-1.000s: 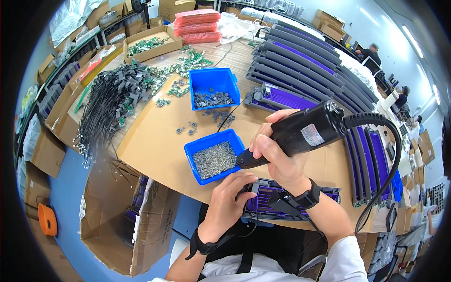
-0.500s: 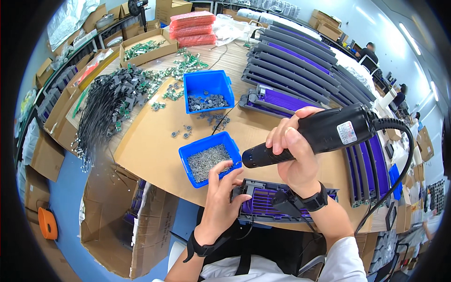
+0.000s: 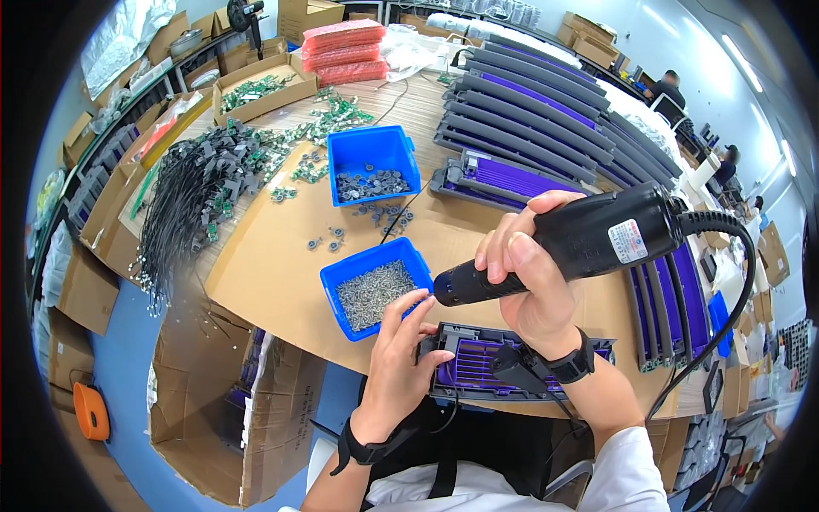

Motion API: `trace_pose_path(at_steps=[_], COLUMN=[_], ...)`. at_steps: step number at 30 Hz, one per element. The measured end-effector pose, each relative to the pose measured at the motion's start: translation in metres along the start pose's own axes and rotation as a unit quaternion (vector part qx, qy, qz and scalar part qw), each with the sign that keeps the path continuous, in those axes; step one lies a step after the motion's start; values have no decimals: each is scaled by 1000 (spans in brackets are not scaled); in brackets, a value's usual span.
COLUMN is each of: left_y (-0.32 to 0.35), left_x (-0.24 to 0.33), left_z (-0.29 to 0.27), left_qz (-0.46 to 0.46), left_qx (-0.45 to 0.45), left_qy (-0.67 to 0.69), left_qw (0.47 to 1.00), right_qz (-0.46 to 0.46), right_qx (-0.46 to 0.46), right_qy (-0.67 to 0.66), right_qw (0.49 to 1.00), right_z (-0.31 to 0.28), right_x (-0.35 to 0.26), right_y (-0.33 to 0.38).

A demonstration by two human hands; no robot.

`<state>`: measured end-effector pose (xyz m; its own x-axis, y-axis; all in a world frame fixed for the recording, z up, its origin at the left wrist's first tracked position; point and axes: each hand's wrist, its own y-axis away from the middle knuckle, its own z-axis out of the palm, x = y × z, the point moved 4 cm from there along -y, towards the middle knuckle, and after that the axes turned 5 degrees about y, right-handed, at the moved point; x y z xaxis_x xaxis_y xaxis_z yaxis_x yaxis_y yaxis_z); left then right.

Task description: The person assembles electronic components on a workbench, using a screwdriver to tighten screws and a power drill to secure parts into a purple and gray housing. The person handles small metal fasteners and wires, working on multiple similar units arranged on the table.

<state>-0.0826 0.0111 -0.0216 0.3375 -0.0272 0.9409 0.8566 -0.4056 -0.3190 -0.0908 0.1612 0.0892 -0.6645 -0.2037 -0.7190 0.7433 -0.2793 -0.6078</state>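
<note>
My right hand [image 3: 537, 282] wraps round a black corded electric screwdriver [image 3: 597, 235], its nose pointing left. My left hand [image 3: 397, 354] has its thumb spread from the fingers. Its fingertips are beside the screwdriver's tip, at the rim of a blue bin [image 3: 331, 311] of small metal screws [image 3: 374, 294]; any screw at the tip is too small to make out. Under the hands lies a dark grey and purple slatted housing [image 3: 478, 363], with the left thumb at its left end. A small black part [image 3: 516, 365] on a cable sits over the housing, partly behind my right wrist.
A second blue bin [image 3: 367, 149] holds small grey round parts. Left of it are green circuit boards [image 3: 341, 119] and a heap of black cables [image 3: 183, 213]. Grey and purple housings [image 3: 529, 111] stand in rows at the back right. The screwdriver cord [image 3: 751, 264] loops down the right side.
The left fingertips have drawn together slightly at the screwdriver's tip. The whole scene has shifted a little left in the picture; both hands otherwise keep their places.
</note>
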Motion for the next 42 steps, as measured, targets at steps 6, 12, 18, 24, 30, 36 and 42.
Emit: trace_pose_path(at_steps=[6,12,18,24,30,36,42], left_y=[0,1,-1,2,0,-1,-1], left_x=[-3,-2,-2,-2,2,-5,-9], left_z=[1,2,3,2,0,5,6], left_qz=[14,17,20,30,-19,-59,-39], left_qx=[3,3,0,-1,-16,-16,28], left_qy=[14,18,23,-22,-26,37,41], left_qw=[1000,1000,1000,999,999,997,998], right_qz=[5,15,27,5,53,11,12], right_qx=[-7,-13,-24,-43,-103,-112,-70], right_qy=[-3,13,16,57,147,121,106], right_qw=[1000,1000,999,997,982,986,992], right_z=[0,-3,-4,-6,-18,-34,-34], right_x=[-2,-3,-3,-20,-47,-37,-29], right_y=[2,3,4,0,7,18,25])
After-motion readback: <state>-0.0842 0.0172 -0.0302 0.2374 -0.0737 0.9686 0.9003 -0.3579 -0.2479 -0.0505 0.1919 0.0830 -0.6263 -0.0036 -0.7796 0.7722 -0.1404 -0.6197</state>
